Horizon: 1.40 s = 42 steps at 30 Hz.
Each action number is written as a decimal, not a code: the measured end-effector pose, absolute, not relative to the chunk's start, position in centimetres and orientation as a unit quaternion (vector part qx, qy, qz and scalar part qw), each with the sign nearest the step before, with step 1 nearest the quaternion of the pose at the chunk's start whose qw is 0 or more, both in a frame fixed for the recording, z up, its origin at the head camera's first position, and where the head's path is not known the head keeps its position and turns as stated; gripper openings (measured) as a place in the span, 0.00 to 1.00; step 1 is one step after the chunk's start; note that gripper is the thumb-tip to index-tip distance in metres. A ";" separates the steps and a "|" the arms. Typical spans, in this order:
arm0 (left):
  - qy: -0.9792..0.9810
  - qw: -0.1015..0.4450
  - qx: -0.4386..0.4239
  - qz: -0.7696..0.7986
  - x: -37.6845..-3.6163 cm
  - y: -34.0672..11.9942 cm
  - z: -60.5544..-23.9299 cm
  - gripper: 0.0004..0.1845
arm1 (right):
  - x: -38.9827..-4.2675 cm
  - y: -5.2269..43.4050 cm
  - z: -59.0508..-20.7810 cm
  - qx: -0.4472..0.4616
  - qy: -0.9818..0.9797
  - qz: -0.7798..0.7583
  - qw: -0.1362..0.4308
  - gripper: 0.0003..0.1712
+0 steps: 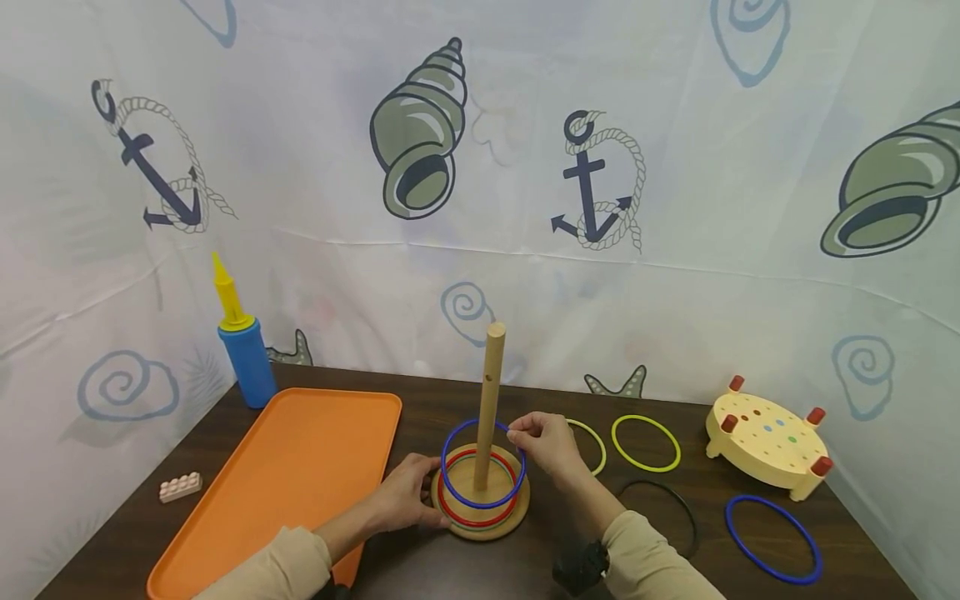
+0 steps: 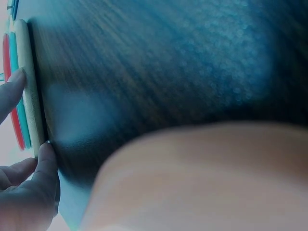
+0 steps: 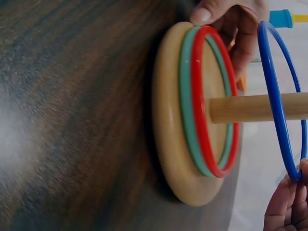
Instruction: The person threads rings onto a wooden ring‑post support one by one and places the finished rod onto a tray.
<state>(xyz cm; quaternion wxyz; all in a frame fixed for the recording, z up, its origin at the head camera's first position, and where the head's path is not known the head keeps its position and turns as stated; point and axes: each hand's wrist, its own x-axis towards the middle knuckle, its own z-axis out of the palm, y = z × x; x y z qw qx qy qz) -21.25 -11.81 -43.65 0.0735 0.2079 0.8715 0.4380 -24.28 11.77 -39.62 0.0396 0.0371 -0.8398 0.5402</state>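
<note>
A round wooden base with an upright wooden peg stands on the dark table. My left hand grips the base's left edge, thumb at the near side. With thumb and fingertips, my right hand pinches a blue ring at its right side. That ring encircles the peg, raised above the base and slightly tilted. Below it, a red ring lies over a green ring on the base, both around the peg. The left wrist view shows fingers against the base's rim.
To the left are an orange tray, a pink toy brick and a blue-and-yellow hand pump. On the right lie two yellow rings, a black ring, another blue ring and a cream pegged board. A printed curtain hangs behind.
</note>
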 end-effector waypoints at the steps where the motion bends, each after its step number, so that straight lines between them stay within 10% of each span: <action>1: 0.871 0.073 0.208 0.439 -21.3 -11.8 -43.6 0.44 | -24.2 11.7 -39.8 0.038 -0.843 0.535 0.039 0.04; 42: 0.869 0.082 0.210 0.440 -21.3 -11.7 -43.8 0.46 | -24.3 11.4 -43.2 0.054 -0.895 0.438 0.067 0.02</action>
